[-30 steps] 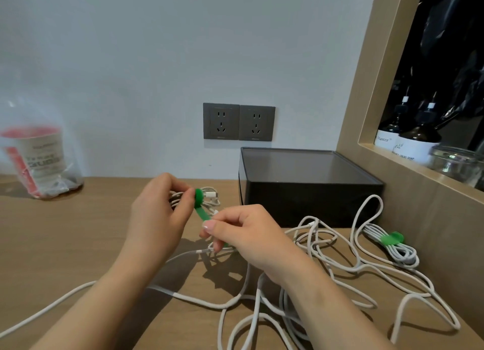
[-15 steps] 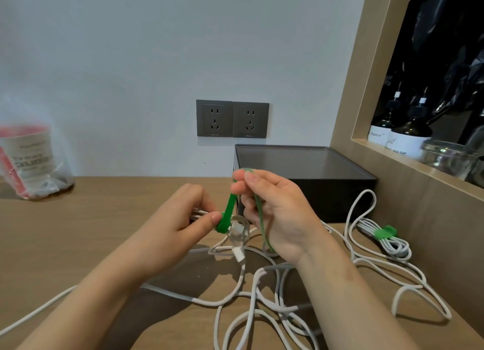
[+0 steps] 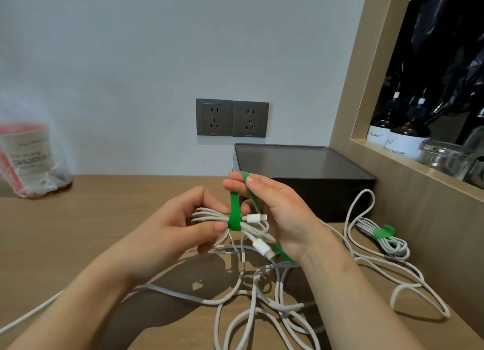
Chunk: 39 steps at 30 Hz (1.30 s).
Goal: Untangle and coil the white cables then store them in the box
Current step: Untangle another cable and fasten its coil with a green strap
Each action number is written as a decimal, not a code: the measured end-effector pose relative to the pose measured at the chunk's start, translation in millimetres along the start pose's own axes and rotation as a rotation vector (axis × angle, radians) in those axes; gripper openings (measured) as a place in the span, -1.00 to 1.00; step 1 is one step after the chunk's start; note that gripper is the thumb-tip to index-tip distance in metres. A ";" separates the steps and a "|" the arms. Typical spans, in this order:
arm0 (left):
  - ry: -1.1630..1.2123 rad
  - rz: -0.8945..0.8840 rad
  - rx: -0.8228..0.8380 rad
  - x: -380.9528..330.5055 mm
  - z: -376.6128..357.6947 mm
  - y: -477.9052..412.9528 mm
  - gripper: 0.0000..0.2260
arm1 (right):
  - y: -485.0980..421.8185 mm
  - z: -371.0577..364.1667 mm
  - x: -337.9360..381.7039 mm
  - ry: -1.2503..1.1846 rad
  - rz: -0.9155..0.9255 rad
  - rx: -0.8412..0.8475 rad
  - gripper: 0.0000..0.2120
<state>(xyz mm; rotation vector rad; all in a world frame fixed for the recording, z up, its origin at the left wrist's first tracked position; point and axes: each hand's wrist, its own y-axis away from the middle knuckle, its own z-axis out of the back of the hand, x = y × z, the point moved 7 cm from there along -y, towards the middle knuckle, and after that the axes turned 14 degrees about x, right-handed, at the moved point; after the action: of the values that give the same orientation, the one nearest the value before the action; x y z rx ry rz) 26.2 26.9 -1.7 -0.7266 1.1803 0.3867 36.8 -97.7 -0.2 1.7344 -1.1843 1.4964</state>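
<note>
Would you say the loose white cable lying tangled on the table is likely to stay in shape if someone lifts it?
Probably not: the loose white cable sprawls in slack loops, so it should droop and snag. The tied coil, bound by a green strap, would likely lift as one.

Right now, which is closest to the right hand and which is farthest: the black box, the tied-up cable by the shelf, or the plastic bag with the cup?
From the right hand:
1. Black rectangular box, just behind it.
2. White coiled cable bundle with a green tie, to its right by the wooden shelf.
3. Clear plastic bag holding a paper cup, far left by the wall.
</note>
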 end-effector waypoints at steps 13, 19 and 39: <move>0.194 -0.175 -0.415 -5.9 31.5 5.3 -0.57 | -7.8 -16.6 -23.0 -0.003 -0.106 0.136 -0.71; 0.036 -0.096 -0.651 -3.2 47.8 15.6 -0.88 | -7.9 -8.3 -19.0 0.575 -0.128 0.042 -0.88; -0.817 0.038 -0.535 -13.3 41.3 16.5 -0.76 | 9.6 -31.5 10.6 0.511 0.061 0.259 -0.79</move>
<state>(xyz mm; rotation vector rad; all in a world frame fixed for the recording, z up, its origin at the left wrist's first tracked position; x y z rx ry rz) 39.9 68.6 13.6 -0.8785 0.3076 0.9472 13.3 -78.0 15.9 1.3450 -0.8087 2.0454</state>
